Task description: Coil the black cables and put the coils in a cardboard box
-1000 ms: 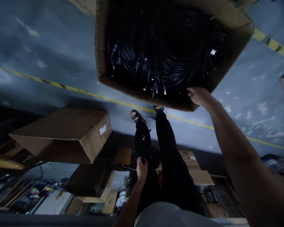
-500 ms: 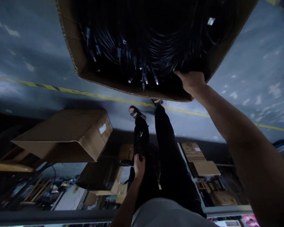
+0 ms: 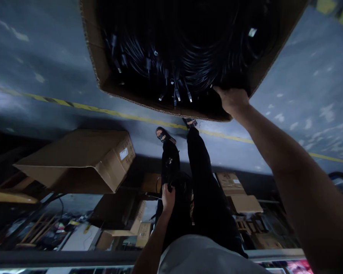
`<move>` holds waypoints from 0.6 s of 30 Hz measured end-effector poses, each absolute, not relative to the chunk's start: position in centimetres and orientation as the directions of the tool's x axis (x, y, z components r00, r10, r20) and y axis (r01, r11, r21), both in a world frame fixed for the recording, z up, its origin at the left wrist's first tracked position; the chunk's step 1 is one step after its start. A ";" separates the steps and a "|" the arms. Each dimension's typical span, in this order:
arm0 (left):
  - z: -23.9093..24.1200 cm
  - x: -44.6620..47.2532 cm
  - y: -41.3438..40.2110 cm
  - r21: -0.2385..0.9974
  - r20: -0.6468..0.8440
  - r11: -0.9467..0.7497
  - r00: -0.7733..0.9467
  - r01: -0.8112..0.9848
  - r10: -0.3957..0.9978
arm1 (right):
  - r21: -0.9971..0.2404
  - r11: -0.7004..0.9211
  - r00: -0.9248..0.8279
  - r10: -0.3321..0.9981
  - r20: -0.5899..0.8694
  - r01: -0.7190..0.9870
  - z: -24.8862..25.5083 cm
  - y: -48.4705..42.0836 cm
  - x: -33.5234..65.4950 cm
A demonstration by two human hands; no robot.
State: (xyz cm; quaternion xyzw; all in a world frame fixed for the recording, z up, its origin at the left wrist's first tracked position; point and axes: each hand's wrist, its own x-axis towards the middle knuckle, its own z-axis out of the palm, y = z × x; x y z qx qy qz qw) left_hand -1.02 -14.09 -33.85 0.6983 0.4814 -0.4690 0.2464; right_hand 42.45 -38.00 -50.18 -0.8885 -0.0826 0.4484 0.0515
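A large open cardboard box [image 3: 93, 49] fills the top of the view, with coils of black cable [image 3: 202, 62] inside and several loose plug ends showing. At the box's near right corner, my right hand [image 3: 234, 102] is closed over the rim; its thumb side points in toward the cables and the other fingers are hidden in the dark interior. Low beside my legs, my left hand [image 3: 168, 198] is closed around a dark bundle that looks like coiled black cable [image 3: 184, 184], hard to make out against the black trousers.
A second open cardboard box [image 3: 74, 152] stands left of my feet. Yellow and black tape [image 3: 111, 112] crosses the grey floor [image 3: 45, 102]. Behind me are a dark open box [image 3: 116, 211], stacked cartons [image 3: 231, 182], a wooden stool [image 3: 36, 232] and cluttered shelving.
The box of cables has shifted slightly right in view, along with the floor marks around it. Both hands keep nearly the same place and grip.
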 end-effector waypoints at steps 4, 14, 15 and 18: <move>-34.3 -0.3 -14.6 -0.082 -0.893 -0.376 0.099 0.923 0.440 | -0.149 -0.972 0.580 0.227 -0.782 0.180 -48.6 -37.6 41.7; -32.2 4.9 -12.4 0.120 -0.851 -0.172 0.190 0.978 0.489 | -0.184 -0.979 0.567 0.100 -0.817 -0.093 -35.5 -33.9 29.7; -31.8 5.8 -11.5 0.147 -0.844 -0.152 0.204 0.977 0.496 | -0.197 -0.976 0.521 0.123 -0.845 -0.090 -34.2 -33.0 28.1; -30.6 8.1 -7.7 0.237 -0.807 -0.101 0.254 0.966 0.533 | -0.275 -0.958 0.364 0.231 -0.902 -0.075 -30.5 -28.9 23.7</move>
